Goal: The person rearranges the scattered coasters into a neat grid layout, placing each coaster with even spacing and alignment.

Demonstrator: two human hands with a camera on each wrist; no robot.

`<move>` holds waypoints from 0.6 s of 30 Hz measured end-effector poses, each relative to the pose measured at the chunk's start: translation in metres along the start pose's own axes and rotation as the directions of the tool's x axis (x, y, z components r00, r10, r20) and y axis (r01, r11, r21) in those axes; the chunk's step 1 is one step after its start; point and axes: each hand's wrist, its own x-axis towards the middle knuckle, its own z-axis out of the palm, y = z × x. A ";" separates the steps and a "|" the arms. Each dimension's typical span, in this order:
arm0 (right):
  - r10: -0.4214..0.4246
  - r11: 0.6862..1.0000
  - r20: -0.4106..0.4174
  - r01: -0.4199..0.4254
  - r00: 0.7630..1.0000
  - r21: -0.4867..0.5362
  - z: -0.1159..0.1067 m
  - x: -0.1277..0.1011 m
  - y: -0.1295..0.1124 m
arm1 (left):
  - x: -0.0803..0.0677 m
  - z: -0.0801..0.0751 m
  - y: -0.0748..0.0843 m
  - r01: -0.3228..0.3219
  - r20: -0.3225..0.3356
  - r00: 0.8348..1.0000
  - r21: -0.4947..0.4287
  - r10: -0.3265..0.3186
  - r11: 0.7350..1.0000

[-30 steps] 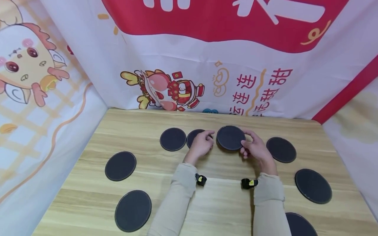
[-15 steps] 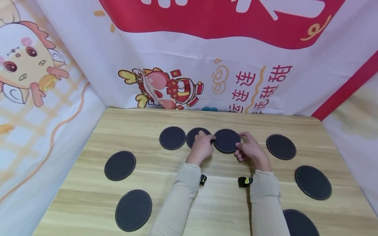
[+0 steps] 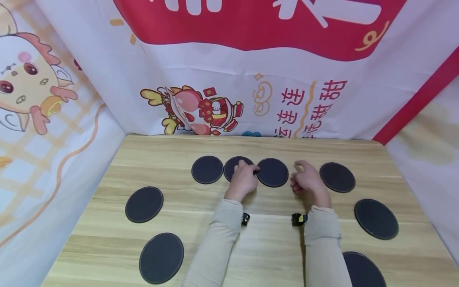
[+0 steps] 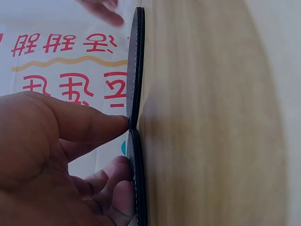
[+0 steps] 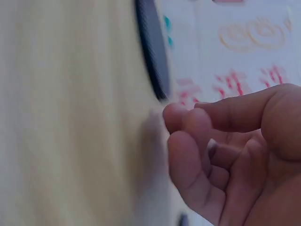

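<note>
The left hand point(image 3: 244, 179) is resting on one black round mat point(image 3: 233, 167), a fingertip touching the rim of the neighbouring mat point(image 3: 272, 172). The right hand point(image 3: 307, 180) is hovering beside it, loosely curled, holding nothing, over bare wooden table point(image 3: 265, 239).

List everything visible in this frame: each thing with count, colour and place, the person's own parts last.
Round mats: nine, black. Three in a row at the far middle; two at the left; three at the right, the nearest cut off by the frame edge.
Table: one, light wood, under all the mats.
Printed cloth: white with red banner and cartoon figures, hung behind and at both sides.
Wrist cameras: two, black, one on each wrist.
Sleeves: two, beige.
Left hand: rests on the middle mat of the row, a fingertip where it meets the next mat.
Right hand: fingers loosely curled, holding nothing, between two mats.
</note>
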 end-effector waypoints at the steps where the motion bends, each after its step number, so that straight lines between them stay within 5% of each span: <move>1: 0.000 1.000 -0.021 0.000 1.000 -0.006 -0.008 -0.003 0.003 | 0.000 0.000 0.001 0.000 0.000 1.000 0.003 0.000 1.000; 6: 0.000 0.992 -0.111 -0.014 0.994 -0.128 -0.050 -0.023 0.022 | -0.001 0.003 0.005 0.026 0.010 1.000 0.030 -0.026 0.999; 10: 0.099 0.991 -0.042 -0.103 0.994 -0.089 -0.068 -0.037 0.033 | -0.003 0.008 0.019 0.019 0.001 1.000 0.023 -0.019 1.000; 14: 0.162 0.981 0.022 -0.158 0.987 -0.109 -0.073 -0.043 0.034 | -0.001 0.021 0.046 -0.086 0.019 0.996 -0.083 0.088 0.993; 18: 0.150 0.975 0.015 -0.145 0.989 -0.168 -0.075 -0.045 0.034 | 0.004 0.045 0.074 -0.127 0.114 0.979 -0.291 0.166 0.948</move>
